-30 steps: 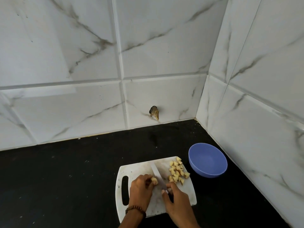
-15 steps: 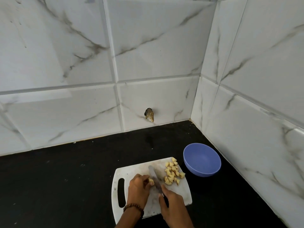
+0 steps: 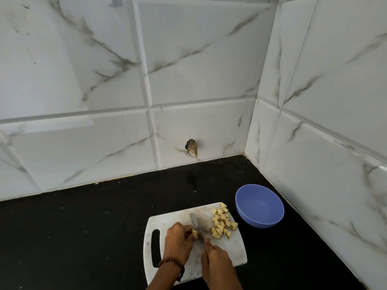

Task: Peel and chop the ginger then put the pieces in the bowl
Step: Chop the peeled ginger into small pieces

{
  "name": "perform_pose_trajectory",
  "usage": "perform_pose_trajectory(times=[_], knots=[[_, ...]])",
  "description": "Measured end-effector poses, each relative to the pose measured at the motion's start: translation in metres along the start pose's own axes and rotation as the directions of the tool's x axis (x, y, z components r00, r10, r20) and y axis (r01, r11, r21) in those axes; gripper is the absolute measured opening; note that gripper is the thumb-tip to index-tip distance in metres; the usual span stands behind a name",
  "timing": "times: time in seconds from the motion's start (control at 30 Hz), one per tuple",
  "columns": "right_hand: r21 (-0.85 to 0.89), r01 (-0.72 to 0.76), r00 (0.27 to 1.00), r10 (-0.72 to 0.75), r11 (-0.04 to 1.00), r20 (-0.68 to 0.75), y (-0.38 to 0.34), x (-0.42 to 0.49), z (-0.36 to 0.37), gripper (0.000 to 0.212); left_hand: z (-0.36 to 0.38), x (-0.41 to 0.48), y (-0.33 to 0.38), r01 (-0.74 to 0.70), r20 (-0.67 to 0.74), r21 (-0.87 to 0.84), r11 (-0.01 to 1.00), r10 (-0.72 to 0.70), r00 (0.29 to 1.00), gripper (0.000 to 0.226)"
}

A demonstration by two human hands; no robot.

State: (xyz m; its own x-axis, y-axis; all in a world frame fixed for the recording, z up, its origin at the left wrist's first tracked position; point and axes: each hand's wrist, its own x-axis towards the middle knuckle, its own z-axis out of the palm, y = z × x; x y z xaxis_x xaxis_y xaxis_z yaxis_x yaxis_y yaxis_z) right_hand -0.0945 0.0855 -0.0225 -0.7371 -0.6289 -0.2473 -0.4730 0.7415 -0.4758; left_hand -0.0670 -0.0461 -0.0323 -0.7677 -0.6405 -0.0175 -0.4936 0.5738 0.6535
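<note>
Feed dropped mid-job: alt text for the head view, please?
On a white cutting board the left hand holds a ginger piece while the right hand holds a knife against it. Chopped pieces lie on the board's right; the blue bowl beside it is empty.

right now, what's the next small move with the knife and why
Probably press the knife down through the ginger piece that the left hand pinches: the right hand holds the blade right beside it, and the bowl holds no pieces yet.
</note>
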Motion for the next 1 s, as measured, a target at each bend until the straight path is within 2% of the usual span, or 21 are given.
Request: perform_pose_trajectory(times=[0.03, 0.1, 0.2, 0.23, 0.3, 0.33, 0.37, 0.4, 0.43, 0.47, 0.57, 0.73, 1.0], knots=[[0.031, -0.063, 0.998, 0.062, 0.998, 0.021, -0.002, 0.007, -0.002, 0.042, 0.000, 0.001, 0.000, -0.005, 0.006, 0.004, 1.000, 0.004, 1.000, 0.014], [0.132, -0.261, 0.953, 0.233, 0.956, 0.193, -0.002, 0.015, -0.009, 0.050, -0.002, 0.001, 0.001, -0.009, 0.013, 0.006, 1.000, 0.009, 1.000, 0.014], [0.198, -0.339, 0.880, 0.236, 0.919, 0.412, -0.004, 0.015, -0.015, 0.064, -0.002, 0.001, 0.000, -0.006, 0.010, 0.000, 1.000, 0.006, 1.000, 0.016], [0.216, -0.382, 0.870, 0.270, 0.899, 0.414, -0.009, 0.019, -0.019, 0.065, -0.002, 0.000, -0.001, -0.002, 0.005, -0.007, 1.000, 0.002, 1.000, 0.017], [0.205, -0.435, 0.877, 0.362, 0.877, 0.315, -0.019, 0.022, -0.026, 0.063, -0.003, -0.001, 0.000, 0.001, -0.001, -0.032, 0.999, -0.001, 1.000, 0.017], [0.115, -0.409, 0.877, 0.355, 0.905, 0.323, -0.027, 0.019, -0.029, 0.061, -0.004, -0.002, 0.000, 0.002, -0.002, -0.044, 0.999, -0.002, 1.000, 0.015], [0.049, -0.305, 0.918, 0.280, 0.951, 0.281, -0.026, 0.013, -0.025, 0.058, -0.005, -0.002, 0.001, 0.008, -0.003, -0.050, 0.999, -0.008, 1.000, 0.014], [0.039, -0.182, 0.971, 0.173, 0.983, 0.168, -0.019, 0.007, -0.018, 0.051, -0.005, -0.002, 0.001, 0.017, -0.007, -0.058, 0.998, -0.017, 1.000, 0.014], [0.034, -0.088, 0.993, 0.085, 0.996, 0.080, -0.011, 0.001, -0.010, 0.044, -0.006, -0.003, 0.002, 0.026, -0.012, -0.069, 0.997, -0.027, 1.000, 0.014], [0.021, -0.067, 0.996, 0.066, 0.998, 0.058, -0.006, -0.005, -0.006, 0.041, -0.007, -0.003, 0.003, 0.032, -0.017, -0.080, 0.996, -0.034, 0.999, 0.013], [-0.037, -0.028, 0.996, 0.031, 0.999, 0.088, 0.001, -0.013, -0.004, 0.043, -0.008, -0.005, 0.005, 0.052, -0.023, -0.115, 0.992, -0.055, 0.998, 0.009], [-0.122, -0.051, 0.978, 0.074, 0.991, 0.196, 0.006, -0.024, -0.008, 0.049, -0.009, -0.008, 0.007, 0.064, -0.045, -0.142, 0.988, -0.071, 0.996, 0.007], [-0.217, -0.055, 0.951, 0.117, 0.975, 0.285, 0.010, -0.034, -0.025, 0.066, -0.011, -0.011, 0.010, 0.079, -0.060, -0.180, 0.981, -0.091, 0.994, 0.020]])
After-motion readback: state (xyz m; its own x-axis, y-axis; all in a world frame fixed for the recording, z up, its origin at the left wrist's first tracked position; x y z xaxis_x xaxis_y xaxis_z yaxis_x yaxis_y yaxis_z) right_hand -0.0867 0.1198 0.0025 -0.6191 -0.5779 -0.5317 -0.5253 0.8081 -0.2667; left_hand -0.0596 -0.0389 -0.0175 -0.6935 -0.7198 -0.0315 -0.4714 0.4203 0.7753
